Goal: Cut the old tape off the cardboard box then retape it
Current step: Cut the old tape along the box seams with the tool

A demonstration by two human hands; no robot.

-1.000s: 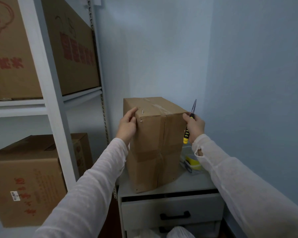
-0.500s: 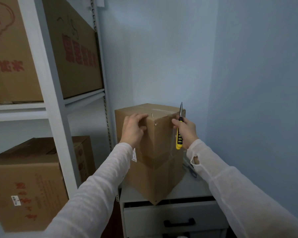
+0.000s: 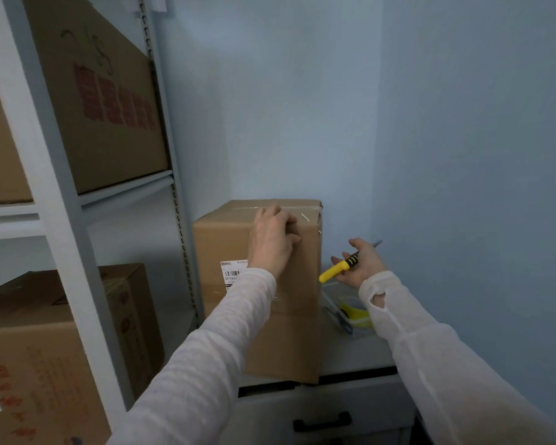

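A tall brown cardboard box point(image 3: 219, 242) stands on a grey drawer cabinet point(image 3: 357, 358), clear tape running across its top and a white shipping label point(image 3: 233, 273) on its near face. My left hand point(image 3: 272, 239) grips the box's upper near edge, fingers curled over the top. To the right of the box, apart from it, my right hand point(image 3: 361, 263) holds a yellow-and-black utility knife point(image 3: 337, 268); its blade points away toward the wall.
A yellow tape dispenser point(image 3: 355, 313) lies in a clear tray on the cabinet top behind my right forearm. A white metal shelf rack point(image 3: 65, 220) with large cardboard boxes point(image 3: 45, 348) fills the left. Blue walls close in at the back and right. A drawer with a black handle point(image 3: 321, 422) is below.
The box has been turned so the labelled face is toward me. My right hand with the knife has left the box's edge and dropped to its right side.
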